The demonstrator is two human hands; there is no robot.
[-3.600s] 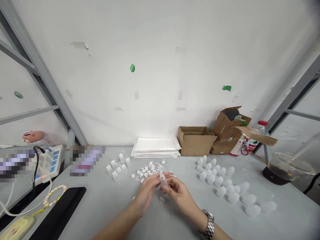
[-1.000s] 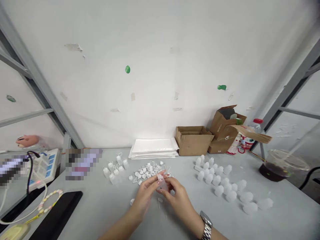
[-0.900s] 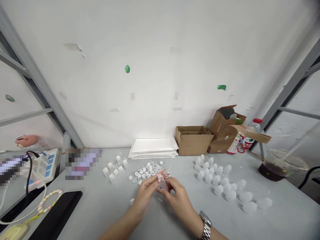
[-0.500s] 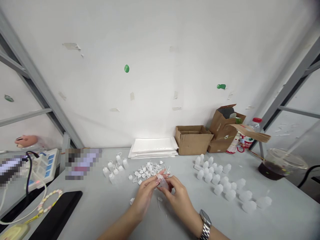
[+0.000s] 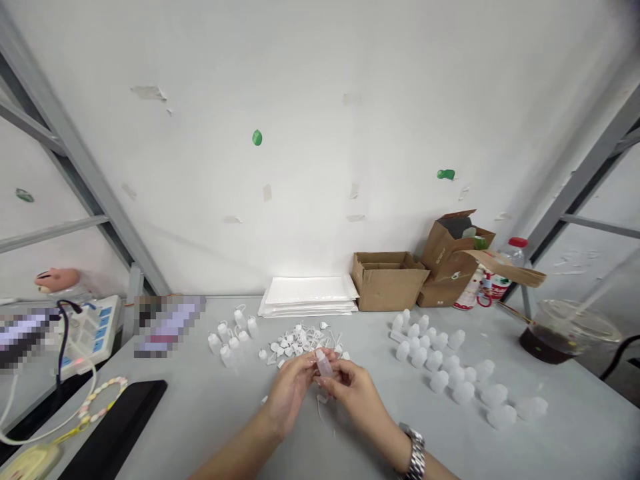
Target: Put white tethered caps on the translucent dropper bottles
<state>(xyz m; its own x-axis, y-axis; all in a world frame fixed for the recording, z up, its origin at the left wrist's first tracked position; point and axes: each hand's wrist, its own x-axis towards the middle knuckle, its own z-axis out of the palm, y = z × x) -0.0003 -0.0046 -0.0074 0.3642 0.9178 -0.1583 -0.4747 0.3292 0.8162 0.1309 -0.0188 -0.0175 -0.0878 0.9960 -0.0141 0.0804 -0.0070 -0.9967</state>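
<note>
A small translucent bottle [image 5: 324, 365] is held between both hands, its narrow top tilted up and to the left. My left hand [image 5: 294, 387] has its fingers around the bottle's top. My right hand [image 5: 353, 390] pinches the lower part. Just behind the hands lies a pile of small white caps with straps [image 5: 300, 339]. Several bottles with caps and loops [image 5: 234, 343] stand to the left. On the right, several translucent bottles without straps [image 5: 433, 360] are spread in rows. A loose white cap [image 5: 321, 400] lies close below the hands.
White flat packages [image 5: 309, 293] are stacked by the wall, beside an open cardboard box [image 5: 390, 290] and a brown paper bag [image 5: 445, 267]. A cup with dark drink [image 5: 550, 340] stands at the right. A black bar [image 5: 120, 427], cables and a power strip [image 5: 100, 333] are at the left.
My fingers have shifted around the bottle, and its narrow top now shows more plainly. The whole view has moved slightly, with the scene a little further right.
</note>
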